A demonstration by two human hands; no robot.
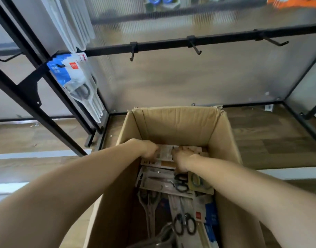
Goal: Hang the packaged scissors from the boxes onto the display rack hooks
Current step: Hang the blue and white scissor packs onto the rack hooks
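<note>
Wood-floor aisle: both hands grip a blurred-print package.

no legible text anywhere. small red logo square on hanging scissors packs at rack's left hook, white mark inside too blurred to read. same kind of red square on blue-white pack low in cardboard box, unreadable. fine print on white card under both hands, blurred, partly pixelated. blue panel on hanging packs carries white characters, illegible.
</note>
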